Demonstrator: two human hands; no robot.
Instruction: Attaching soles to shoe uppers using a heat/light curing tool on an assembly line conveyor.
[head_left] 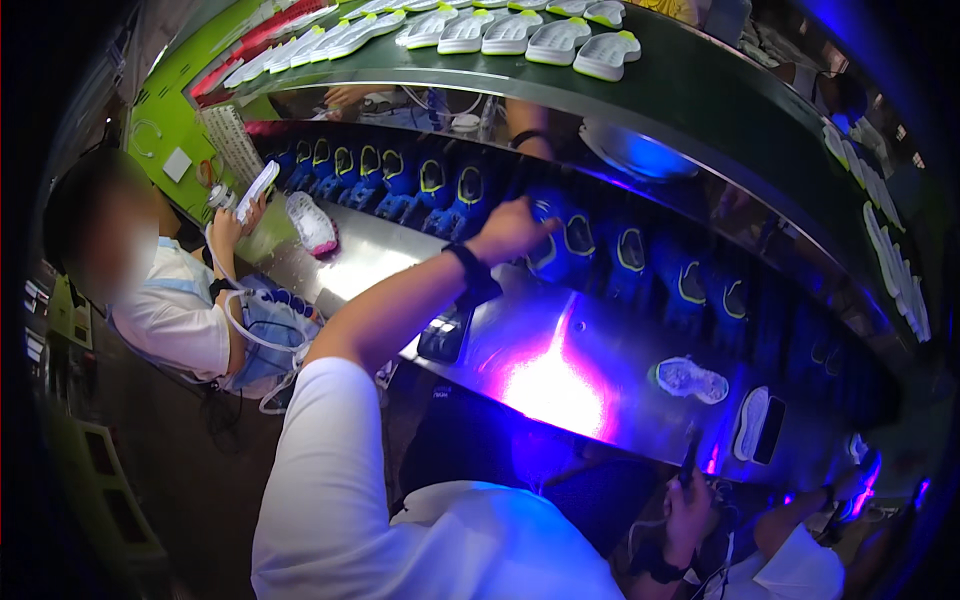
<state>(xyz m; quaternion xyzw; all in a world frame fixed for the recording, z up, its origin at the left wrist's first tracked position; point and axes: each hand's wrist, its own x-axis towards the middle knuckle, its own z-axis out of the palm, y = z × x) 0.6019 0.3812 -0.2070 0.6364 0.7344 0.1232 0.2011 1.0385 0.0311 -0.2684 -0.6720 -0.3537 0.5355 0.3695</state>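
My left hand, with a dark band on its wrist, reaches across to the row of blue shoes with yellow-green collars. Its fingers curl at the top of one blue shoe mid-row, partly hiding it. Beside that shoe stands another blue shoe. Low on the right, near the bench's front edge, my right hand grips a slim dark handheld tool pointing up. Its exact kind is too dark to tell. A whitish shoe sole lies on the metal bench.
White soles with yellow-green edges line the green shelf above. A phone lies beside another white sole; a dark flat object rests left. A co-worker at left holds a sole. Purple glare covers the bench front.
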